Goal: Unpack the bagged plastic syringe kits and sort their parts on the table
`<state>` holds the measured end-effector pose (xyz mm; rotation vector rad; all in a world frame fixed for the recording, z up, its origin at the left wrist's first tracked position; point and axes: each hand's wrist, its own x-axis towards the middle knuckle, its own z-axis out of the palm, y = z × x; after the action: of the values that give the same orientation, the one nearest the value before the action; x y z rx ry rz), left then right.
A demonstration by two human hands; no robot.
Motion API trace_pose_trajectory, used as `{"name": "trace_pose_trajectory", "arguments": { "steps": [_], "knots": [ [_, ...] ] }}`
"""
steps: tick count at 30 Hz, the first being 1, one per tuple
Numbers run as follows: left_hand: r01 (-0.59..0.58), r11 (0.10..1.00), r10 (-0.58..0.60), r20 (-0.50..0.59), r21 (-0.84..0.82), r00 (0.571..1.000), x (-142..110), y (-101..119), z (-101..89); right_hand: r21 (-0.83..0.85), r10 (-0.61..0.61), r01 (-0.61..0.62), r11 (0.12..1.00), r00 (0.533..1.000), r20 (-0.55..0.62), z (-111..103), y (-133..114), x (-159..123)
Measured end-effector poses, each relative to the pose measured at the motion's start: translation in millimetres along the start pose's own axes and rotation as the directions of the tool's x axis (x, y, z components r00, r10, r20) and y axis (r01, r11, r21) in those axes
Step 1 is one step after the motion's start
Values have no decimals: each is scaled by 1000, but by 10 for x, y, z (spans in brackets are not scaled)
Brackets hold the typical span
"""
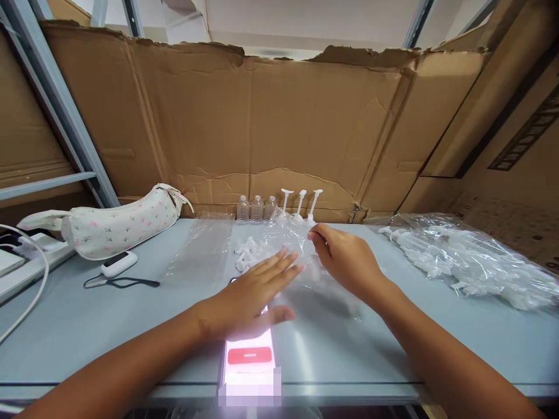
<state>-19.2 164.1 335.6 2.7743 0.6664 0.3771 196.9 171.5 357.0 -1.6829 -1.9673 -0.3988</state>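
Note:
My right hand (343, 256) pinches the edge of a clear plastic bag (283, 233) that hangs and spreads below the fingers. My left hand (257, 297) is open, fingers stretched out, hovering over a lit phone (250, 361) and slightly blurred. Several small white plastic parts (248, 254) lie just beyond the left fingertips, partly behind the bag. Behind the bag stand three white pump heads (301, 201), their lower ends hidden by it. Three small clear bottles (257, 208) stand in a row left of the pump heads, against the cardboard.
A large clear bag of white plastic parts (471, 256) lies at the right. A flat clear plastic sheet or bag (201, 247) is left of the bottles. Farther left are a patterned pouch (126, 224), a white device with a strap (119, 264) and a power strip (35, 262). Cardboard (196, 116) walls the back.

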Motion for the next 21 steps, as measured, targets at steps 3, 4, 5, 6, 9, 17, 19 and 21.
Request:
{"name": "trace_pose_trajectory", "arguments": {
  "steps": [3,4,5,6,9,17,19,21],
  "knots": [
    [100,995,-101,-79,-19,992,-16,-33,-18,-20,-31,31,999,1000,6,-1,-23,-31],
    [139,990,-142,-116,-34,983,-19,-47,-21,-24,-35,35,999,999,10,0,-25,-36],
    [180,982,-187,-158,-58,969,-21,-63,-25,-27,-36,37,999,999,15,2,-27,-39],
    [221,971,-236,-206,-96,950,-21,-83,-31,-30,-37,37,999,999,17,4,-28,-41],
    [294,897,-402,-334,-331,852,-18,-154,-72,-24,-56,56,998,998,20,9,-26,-47],
    [289,566,-611,-157,-772,776,4,-254,-233,9,-130,130,991,991,-20,4,-28,-90],
    [291,537,-609,-125,-792,783,7,-260,-229,12,-165,165,986,986,-35,8,-35,-93],
    [285,544,-596,-125,-789,793,6,-262,-213,12,-194,195,981,980,-45,13,-42,-88]
  ]
}}
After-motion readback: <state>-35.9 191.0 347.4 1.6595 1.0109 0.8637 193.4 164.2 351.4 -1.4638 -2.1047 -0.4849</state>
